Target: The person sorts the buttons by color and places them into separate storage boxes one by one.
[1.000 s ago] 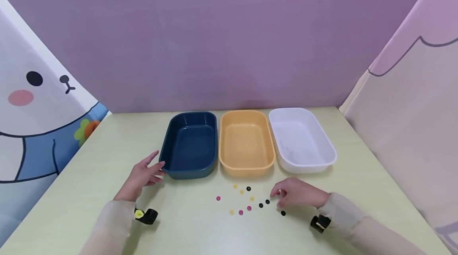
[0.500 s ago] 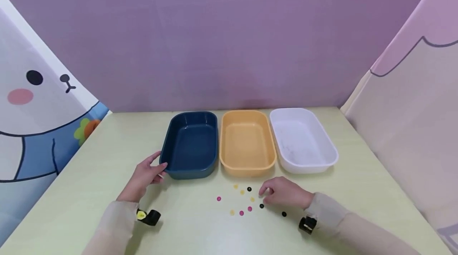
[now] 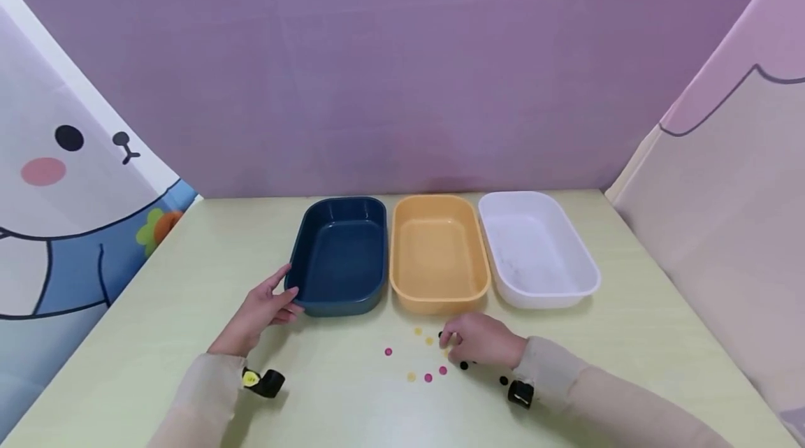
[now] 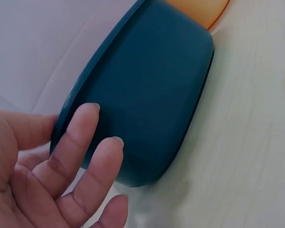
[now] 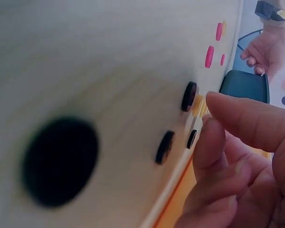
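Buttons (image 3: 428, 378): loose on the counter (image 3: 352, 409), at 6 o'clock from the orange tray (image 3: 440, 305).
Right hand (image 3: 484, 341): curled among them, thumb near forefinger (I see nothing pinched).
Left hand (image 3: 254, 315): lightly gripping the navy tray (image 3: 339, 308) at its 8 o'clock edge.
Pinch: reaching stage, I judge; next calls for precise fingertips on one button.

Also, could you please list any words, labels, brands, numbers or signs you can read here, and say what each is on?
None can be read.
Yellow sticker on the left-wrist device: dark marks, too small to read.
Right-wrist device: a pale mark, too small to make out.
Dark blue tray, orange tray, white tray, small discs and purple backdrop: no lettering visible.
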`<state>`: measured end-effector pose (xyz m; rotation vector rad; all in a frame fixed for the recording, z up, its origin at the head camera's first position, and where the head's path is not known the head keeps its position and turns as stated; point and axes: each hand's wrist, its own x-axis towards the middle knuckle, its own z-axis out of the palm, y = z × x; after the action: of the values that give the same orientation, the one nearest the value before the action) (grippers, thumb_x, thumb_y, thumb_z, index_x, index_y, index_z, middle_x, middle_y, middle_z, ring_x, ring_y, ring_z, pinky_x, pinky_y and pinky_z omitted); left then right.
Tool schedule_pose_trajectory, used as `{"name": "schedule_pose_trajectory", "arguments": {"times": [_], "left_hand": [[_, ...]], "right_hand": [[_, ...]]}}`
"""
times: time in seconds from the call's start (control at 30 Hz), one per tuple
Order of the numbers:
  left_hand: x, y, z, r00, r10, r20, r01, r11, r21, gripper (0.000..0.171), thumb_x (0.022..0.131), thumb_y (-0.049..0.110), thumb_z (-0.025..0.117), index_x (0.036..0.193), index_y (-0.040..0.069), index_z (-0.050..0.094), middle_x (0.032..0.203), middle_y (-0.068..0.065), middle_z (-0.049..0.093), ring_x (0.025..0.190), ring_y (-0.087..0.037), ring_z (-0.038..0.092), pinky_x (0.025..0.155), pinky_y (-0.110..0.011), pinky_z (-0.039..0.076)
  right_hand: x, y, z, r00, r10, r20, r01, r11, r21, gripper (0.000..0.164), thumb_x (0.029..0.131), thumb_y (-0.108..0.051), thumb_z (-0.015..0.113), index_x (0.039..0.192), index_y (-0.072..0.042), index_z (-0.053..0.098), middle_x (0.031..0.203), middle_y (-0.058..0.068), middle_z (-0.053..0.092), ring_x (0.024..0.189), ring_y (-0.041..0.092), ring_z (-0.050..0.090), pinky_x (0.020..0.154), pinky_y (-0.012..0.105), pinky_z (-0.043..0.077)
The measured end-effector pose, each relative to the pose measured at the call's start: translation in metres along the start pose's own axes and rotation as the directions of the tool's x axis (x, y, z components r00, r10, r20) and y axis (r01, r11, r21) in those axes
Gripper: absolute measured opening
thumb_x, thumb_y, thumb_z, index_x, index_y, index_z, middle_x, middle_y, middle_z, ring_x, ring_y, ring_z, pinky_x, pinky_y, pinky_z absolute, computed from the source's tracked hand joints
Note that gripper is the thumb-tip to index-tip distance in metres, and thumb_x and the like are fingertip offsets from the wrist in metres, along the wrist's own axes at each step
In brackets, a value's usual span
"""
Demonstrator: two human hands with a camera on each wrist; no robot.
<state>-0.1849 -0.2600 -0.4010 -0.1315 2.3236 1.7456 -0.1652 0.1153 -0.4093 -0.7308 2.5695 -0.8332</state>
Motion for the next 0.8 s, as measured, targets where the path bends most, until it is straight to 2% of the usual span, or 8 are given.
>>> {"name": "schedule_pose_trajectory", "arguments": {"times": [0.37, 0.6, 0.8], "left_hand": [[-0.0006, 0.0028, -0.0006, 0.999, -0.007, -0.032, 0.007, 1.0, -0.003, 0.068, 0.098, 0.007, 0.052, 0.153, 0.005, 0.012, 0.075, -0.005, 0.07, 0.061, -0.01, 0.063, 0.064, -0.023, 0.051], [-0.0002, 0.0027, 0.0007, 0.999, -0.028, -0.046, 0.027, 1.0, -0.011, 0.068, 0.098, 0.006, 0.051, 0.153, 0.006, 0.012, 0.072, -0.002, 0.068, 0.057, -0.009, 0.06, 0.061, -0.024, 0.051], [-0.0004, 0.002, 0.0005, 0.998, -0.027, -0.053, 0.024, 0.999, -0.039, 0.067, 0.098, 0.005, 0.05, 0.154, 0.007, 0.013, 0.071, 0.0, 0.067, 0.057, -0.008, 0.058, 0.06, -0.024, 0.05]], "right_hand": [[0.0013, -0.0057, 0.0042, 1.0, 0.018, 0.014, -0.018, 0.998, -0.053, 0.017, 0.073, 0.0, 0.074, 0.082, -0.014, 0.069, 0.076, -0.007, 0.06, 0.071, 0.012, 0.052, 0.066, 0.036, 0.044], [0.0023, -0.0063, 0.0037, 0.997, 0.071, 0.009, -0.07, 0.994, -0.081, 0.017, 0.074, -0.002, 0.074, 0.08, -0.017, 0.068, 0.074, -0.008, 0.058, 0.071, 0.012, 0.052, 0.066, 0.036, 0.043], [0.0021, -0.0067, 0.0029, 0.998, 0.061, 0.021, -0.058, 0.992, -0.108, 0.017, 0.076, -0.004, 0.074, 0.077, -0.018, 0.065, 0.074, -0.009, 0.057, 0.069, 0.011, 0.05, 0.065, 0.035, 0.042]]}}
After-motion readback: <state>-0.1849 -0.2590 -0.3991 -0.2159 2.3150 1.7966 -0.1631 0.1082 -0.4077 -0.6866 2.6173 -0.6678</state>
